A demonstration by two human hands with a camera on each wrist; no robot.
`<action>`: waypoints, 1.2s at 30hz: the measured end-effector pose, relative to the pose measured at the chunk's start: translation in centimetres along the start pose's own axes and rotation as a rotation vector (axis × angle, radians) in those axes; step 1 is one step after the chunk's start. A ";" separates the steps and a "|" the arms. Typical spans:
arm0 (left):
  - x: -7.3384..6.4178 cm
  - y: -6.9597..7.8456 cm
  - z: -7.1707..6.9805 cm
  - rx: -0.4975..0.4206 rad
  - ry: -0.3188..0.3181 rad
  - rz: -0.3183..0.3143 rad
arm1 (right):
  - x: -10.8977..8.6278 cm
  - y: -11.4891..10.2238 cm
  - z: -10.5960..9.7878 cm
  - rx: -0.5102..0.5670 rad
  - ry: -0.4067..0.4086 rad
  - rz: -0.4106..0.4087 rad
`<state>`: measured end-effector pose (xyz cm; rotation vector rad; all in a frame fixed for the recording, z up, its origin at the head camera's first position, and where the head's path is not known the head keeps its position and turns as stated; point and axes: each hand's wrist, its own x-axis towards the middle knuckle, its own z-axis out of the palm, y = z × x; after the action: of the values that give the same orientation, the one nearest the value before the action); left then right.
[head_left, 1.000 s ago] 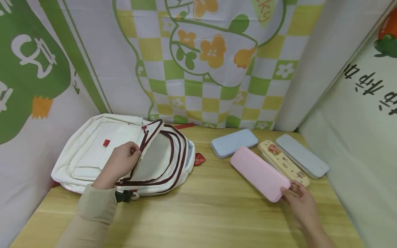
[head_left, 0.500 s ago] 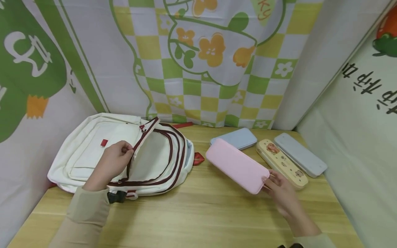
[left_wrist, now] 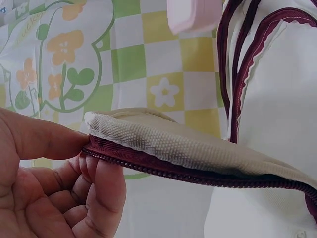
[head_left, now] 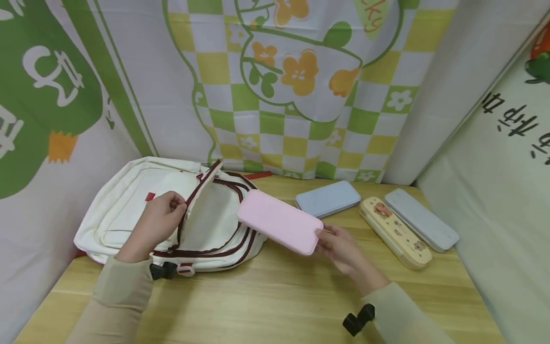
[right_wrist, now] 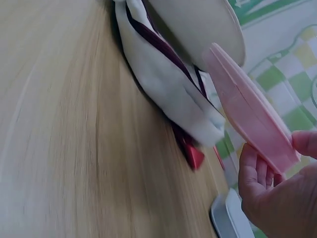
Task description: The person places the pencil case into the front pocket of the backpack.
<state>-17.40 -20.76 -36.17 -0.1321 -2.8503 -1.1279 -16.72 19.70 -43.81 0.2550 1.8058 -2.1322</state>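
With 12 o'clock at the checkered curtain (head_left: 318, 138) in the head view, the left forearm in its beige sleeve (head_left: 124, 286) comes in from 7 o'clock. The left hand (head_left: 158, 220) pinches the raised edge of the flap (head_left: 198, 203) on the white backpack (head_left: 124, 196), thumb above, curled fingers beneath, as the left wrist view shows.

The right forearm reaches in from 5 o'clock, angled toward 10 or 11. The right hand (head_left: 341, 248) pinches the near end of a pink case (head_left: 279, 220), thumb on one broad face and fingers on the other.

Held above the counter (head_left: 258, 306), the case has its long axis along a line from 10 o'clock to 4: the gripped end at 4, the free end pointing at 10, toward the opening (head_left: 212, 215) of the backpack. That free end overlaps the bag's 3 o'clock rim in the head view, though whether it touches the fabric is hard to tell from this angle.

From the pink case, a blue case (head_left: 328, 198) lies at 2 o'clock and a yellow patterned case (head_left: 395, 231) at 3, with a grey case (head_left: 421, 220) just beside the yellow one.
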 end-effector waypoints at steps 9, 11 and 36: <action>0.0 -0.3 0.3 -0.002 0.012 0.014 | 2.4 0.3 4.1 0.026 -0.019 0.062; 0.0 -0.3 0.3 -0.003 0.011 0.015 | 2.5 0.3 4.4 0.016 -0.010 0.072; -0.4 0.6 -0.7 0.060 0.061 0.066 | 6.0 -0.8 11.1 -0.093 -0.088 0.161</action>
<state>-16.94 -20.79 -35.31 -0.1843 -2.8009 -1.0154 -21.70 8.12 -43.19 0.2689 1.7661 -1.9144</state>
